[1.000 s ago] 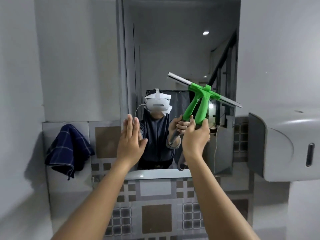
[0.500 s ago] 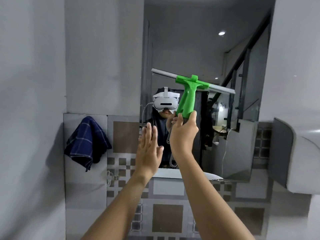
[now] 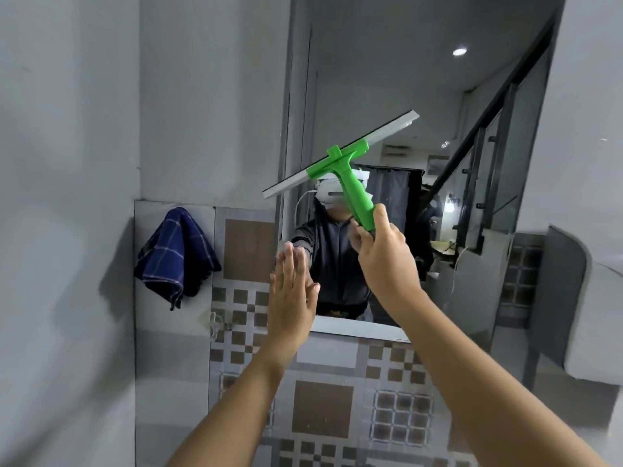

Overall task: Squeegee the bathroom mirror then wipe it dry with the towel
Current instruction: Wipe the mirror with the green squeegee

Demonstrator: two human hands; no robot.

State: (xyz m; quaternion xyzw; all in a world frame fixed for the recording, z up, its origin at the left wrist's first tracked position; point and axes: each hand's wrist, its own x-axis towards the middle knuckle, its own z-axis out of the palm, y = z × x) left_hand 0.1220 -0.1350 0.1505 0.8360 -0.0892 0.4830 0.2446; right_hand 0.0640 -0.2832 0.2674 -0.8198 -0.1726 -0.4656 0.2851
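Squeegee [image 3: 344, 163] in R hand [image 3: 384, 261], towel [image 3: 175, 254] hung left

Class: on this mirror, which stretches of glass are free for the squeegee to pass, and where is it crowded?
Free: the mirror above the squeegee, up to its top edge. Crowded: the lower left, where the left hand sits flat beside the right hand.

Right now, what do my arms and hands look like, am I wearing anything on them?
Both forearms are bare all the way to the bottom edge of the picture. The left hand and right hand have no gloves, and no rings, watch or bands show.
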